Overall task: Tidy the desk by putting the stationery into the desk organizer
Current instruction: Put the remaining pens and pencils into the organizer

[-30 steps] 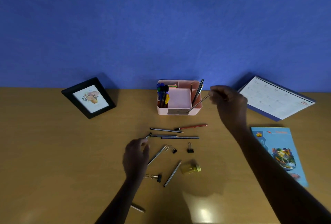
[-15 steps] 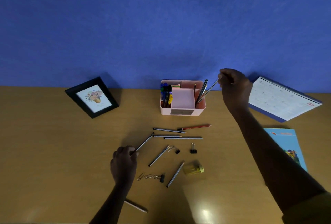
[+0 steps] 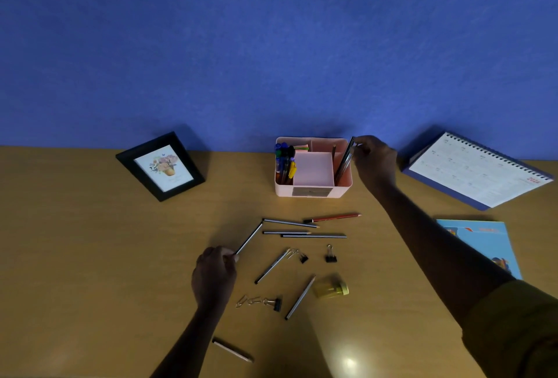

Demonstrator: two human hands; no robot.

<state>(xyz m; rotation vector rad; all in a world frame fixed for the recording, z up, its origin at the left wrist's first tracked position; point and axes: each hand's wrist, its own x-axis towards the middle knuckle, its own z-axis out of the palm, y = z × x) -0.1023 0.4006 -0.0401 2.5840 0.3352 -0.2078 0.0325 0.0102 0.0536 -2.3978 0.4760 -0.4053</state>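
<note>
Right grip (image 3: pixel 374 160) pinches the top of a slim dark pencil (image 3: pixel 344 163), which stands tilted in the right compartment of the pink plastic desk organizer (image 3: pixel 344 189) at the back edge of the tan wooden bench (image 3: pixel 90 257). Left grip (image 3: pixel 214 275) pinches the near end of a black-and-silver pencil (image 3: pixel 250 238), mid-bench beside loose pencils (image 3: pixel 314 235) and black binder clips (image 3: pixel 331 257).

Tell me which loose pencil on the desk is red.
The red pencil lying nearest the pink organizer, at the cluster's far right; the other loose pencils look grey or dark.

Home desk — calendar (image 3: pixel 477 171), framed picture (image 3: pixel 160 166)
</note>
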